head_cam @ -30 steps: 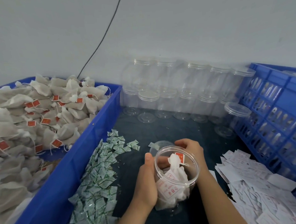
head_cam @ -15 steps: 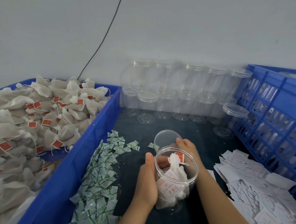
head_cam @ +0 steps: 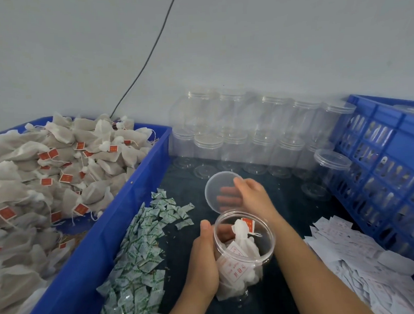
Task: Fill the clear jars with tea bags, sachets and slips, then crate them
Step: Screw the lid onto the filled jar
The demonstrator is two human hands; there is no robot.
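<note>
Between the two hands, close to the body, the clear jar [head_cam: 272, 237] being packed stands roughly upright on the dark table [head_cam: 291, 205] with its mouth open. The left hand [head_cam: 204, 261] grips its wall from the left. The fingers are curled round the far side and show through the plastic, and the thumb points up beside the rim. Just beyond the mouth, the right hand [head_cam: 254, 197] holds the clear lid [head_cam: 217, 184] tilted. Its fingers lie behind the disc and are visible through it, with the thumb at the upper edge. Lid and jar are apart. Inside the jar lie packed tea bags [head_cam: 242, 231], a red tag uppermost, and a printed slip [head_cam: 237, 268] pressed against the near wall. Whether a green sachet is among them cannot be told. The fill stops short of the rim.

Step in hand, as judged: closing a filled jar. The next move calls for the lid to be levelled, centred over the rim and pressed or turned home while the left hand braces the jar. The uppermost tag and its string should sit below the rim, or they may be trapped under the lid. The thin wall is likely to flex under a hard squeeze.

Left of the left hand are loose green sachets [head_cam: 139, 248], then a blue bin [head_cam: 104, 236] heaped with bulk tea bags [head_cam: 56, 171]. Right of the right forearm are a heap of white slips [head_cam: 358, 264] and the blue crate [head_cam: 393, 131]. Beyond the right hand, lidded empty jars [head_cam: 256, 141] are stacked against the wall.
</note>
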